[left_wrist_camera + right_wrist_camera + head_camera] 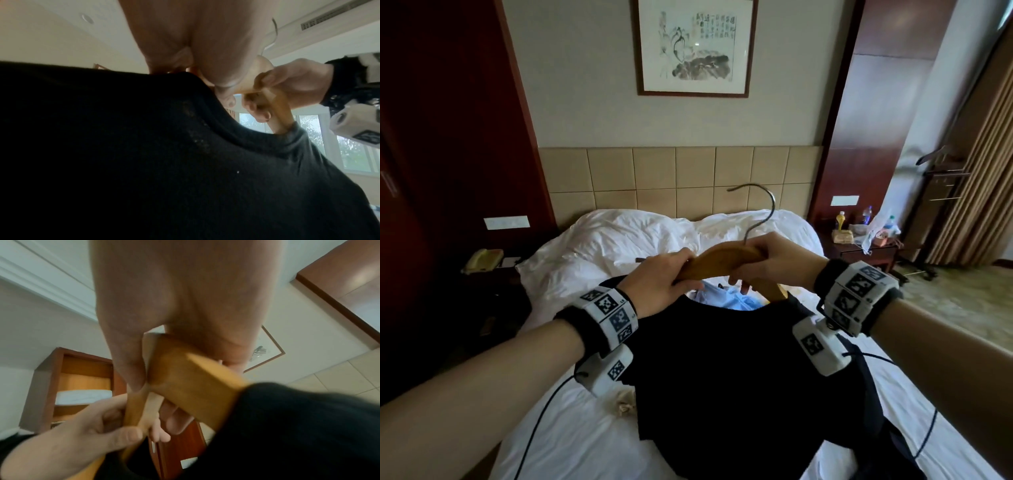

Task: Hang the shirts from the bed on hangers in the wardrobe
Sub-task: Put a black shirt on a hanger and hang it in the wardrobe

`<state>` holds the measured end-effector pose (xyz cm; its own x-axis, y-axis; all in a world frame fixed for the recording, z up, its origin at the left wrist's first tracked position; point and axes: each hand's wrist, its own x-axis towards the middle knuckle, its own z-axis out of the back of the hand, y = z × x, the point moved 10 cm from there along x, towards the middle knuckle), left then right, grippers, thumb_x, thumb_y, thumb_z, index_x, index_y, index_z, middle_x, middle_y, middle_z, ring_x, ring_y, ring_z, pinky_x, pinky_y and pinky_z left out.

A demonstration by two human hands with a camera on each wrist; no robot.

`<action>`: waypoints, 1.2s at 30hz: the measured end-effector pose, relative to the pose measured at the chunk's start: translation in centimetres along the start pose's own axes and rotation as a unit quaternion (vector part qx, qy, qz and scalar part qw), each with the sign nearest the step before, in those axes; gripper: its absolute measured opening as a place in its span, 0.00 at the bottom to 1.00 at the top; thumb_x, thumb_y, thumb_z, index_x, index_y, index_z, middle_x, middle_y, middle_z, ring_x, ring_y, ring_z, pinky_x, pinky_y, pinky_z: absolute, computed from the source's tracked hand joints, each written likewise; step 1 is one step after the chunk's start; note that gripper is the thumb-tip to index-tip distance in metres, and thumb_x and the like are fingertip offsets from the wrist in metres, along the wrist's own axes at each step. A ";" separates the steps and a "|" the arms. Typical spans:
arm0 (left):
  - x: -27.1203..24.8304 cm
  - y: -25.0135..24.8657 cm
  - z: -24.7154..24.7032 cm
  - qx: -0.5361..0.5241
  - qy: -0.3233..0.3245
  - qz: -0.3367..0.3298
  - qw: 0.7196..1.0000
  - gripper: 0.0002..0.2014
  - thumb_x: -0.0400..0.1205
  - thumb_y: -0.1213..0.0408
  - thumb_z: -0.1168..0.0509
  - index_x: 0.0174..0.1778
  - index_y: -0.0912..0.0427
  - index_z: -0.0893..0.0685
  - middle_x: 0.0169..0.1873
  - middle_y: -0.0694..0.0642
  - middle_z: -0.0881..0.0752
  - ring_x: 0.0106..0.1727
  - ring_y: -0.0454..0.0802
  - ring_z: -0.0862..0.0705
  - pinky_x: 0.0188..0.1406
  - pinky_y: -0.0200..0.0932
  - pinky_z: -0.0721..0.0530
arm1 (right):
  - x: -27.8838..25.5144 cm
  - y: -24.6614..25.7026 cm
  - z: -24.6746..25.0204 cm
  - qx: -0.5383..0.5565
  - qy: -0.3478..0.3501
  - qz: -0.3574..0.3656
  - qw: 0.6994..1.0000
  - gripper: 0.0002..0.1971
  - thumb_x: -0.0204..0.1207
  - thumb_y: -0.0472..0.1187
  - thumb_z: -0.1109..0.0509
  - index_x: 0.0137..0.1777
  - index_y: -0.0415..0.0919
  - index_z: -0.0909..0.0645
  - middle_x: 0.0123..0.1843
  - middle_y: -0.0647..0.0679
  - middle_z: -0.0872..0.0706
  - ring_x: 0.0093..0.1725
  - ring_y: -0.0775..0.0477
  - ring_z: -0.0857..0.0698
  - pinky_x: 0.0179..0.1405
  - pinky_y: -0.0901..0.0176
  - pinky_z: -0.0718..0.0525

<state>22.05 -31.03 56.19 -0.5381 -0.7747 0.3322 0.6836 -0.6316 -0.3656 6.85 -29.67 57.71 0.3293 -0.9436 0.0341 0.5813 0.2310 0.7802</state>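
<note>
Both hands: grip one curved wooden hanger with a grey metal hook [726, 262] above the bed, close together near its crown.
Left hand [661, 281]: fingers curled round the hanger's left arm, right where it goes into the collar; the thumb lies along the wood in the right wrist view.
Right hand [774, 257]: fingers wrapped over the crown just below the hook, fingertips [265, 115] tucked beneath the right arm of the wood.
Hanger: stiff, smooth and probably light; the crown looks like the balanced place to carry it, with the hook free and pointing up.
Black soft-knit T-shirt [722, 359]: already threaded, both hanger arms inside the round neckline [236, 116], body hanging down over the bed.
Handling judgement: limp, light cloth that stretches at the collar and may slide on polished wood; tilting could shed one shoulder, so keep the hanger level.
Hold for shirt: at the shoulder seams, to square it on the arms.
White rumpled bed [619, 240]: a pale blue garment [732, 299] lies behind the collar.
Wardrobe: not identifiable with certainty from here.
</note>
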 end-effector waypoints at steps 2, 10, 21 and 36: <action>-0.3 0.7 0.4 0.013 -0.006 0.015 1.000 0.15 0.83 0.49 0.33 0.59 0.54 0.24 0.36 0.43 0.21 0.39 0.47 0.21 0.42 0.44 0.29 | -0.3 -1.5 0.1 -0.071 -0.011 -0.019 0.997 0.07 0.72 0.39 0.20 0.47 0.40 0.14 0.38 0.47 0.08 0.35 0.48 0.11 0.41 0.55 0.14; -0.9 2.5 2.0 0.023 -0.028 0.050 0.998 0.18 0.82 0.46 0.34 0.61 0.53 0.24 0.44 0.48 0.18 0.47 0.51 0.18 0.47 0.46 0.21 | -1.1 -3.1 1.2 -0.161 -0.079 -0.046 0.983 0.07 0.71 0.36 0.24 0.36 0.45 0.18 0.27 0.59 0.21 0.24 0.65 0.23 0.33 0.69 0.26; -2.7 4.4 4.6 0.100 -0.072 0.040 0.992 0.19 0.80 0.43 0.33 0.62 0.47 0.19 0.54 0.44 0.14 0.51 0.51 0.14 0.52 0.52 0.17 | 1.0 0.0 -3.3 -0.252 0.029 -0.051 0.966 0.12 0.76 0.55 0.26 0.39 0.48 0.11 0.36 0.46 0.12 0.38 0.46 0.14 0.47 0.54 0.18; -23.2 8.3 5.8 -0.128 -0.268 0.334 0.895 0.15 0.87 0.58 0.39 0.66 0.58 0.17 0.60 0.53 0.14 0.62 0.47 0.17 0.64 0.45 0.21 | 4.0 8.7 -24.7 -0.075 0.134 0.098 0.983 0.18 0.77 0.43 0.28 0.26 0.43 0.26 0.21 0.55 0.24 0.20 0.57 0.26 0.23 0.66 0.31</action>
<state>43.07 -18.08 50.52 0.3094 -0.8990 0.3100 0.5926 -0.0727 -0.8022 31.60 -25.61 49.27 0.6182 -0.7860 -0.0060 0.5837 0.4539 0.6733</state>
